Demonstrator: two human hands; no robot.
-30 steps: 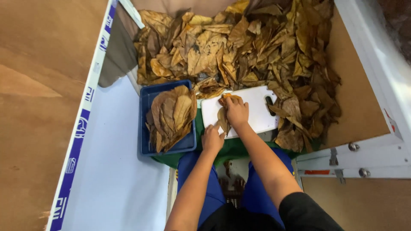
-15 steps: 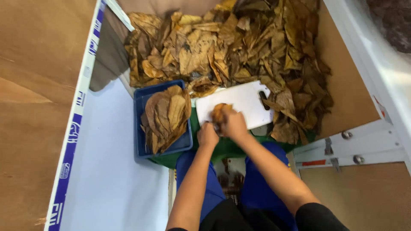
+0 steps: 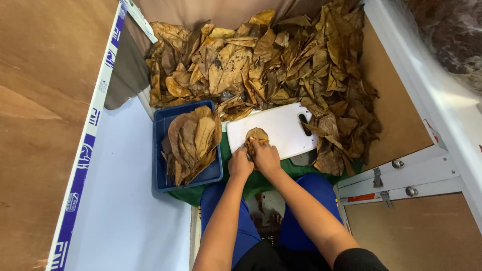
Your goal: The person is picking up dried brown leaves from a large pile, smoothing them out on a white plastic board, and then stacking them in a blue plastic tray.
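Note:
A white cutting board point(image 3: 281, 131) lies in front of me on a green cloth. On its near edge sits a small brown dried leaf point(image 3: 257, 134). My left hand point(image 3: 240, 164) and my right hand point(image 3: 265, 157) are side by side at the board's near edge, both closed on the leaf's lower end. Whether a tool is between the fingers I cannot tell. To the left stands a blue tray point(image 3: 161, 145) stacked with flattened dried leaves point(image 3: 193, 143).
A large heap of dried brown leaves point(image 3: 266, 65) fills the space behind and right of the board. A white sheet with a blue printed border point(image 3: 83, 165) lies left. A white frame with bolts point(image 3: 401, 170) stands right. My blue-trousered knees are below.
My hands have drawn closer together and back toward the board's near edge, and the leaf is now folded smaller under my fingers. The view has shifted slightly.

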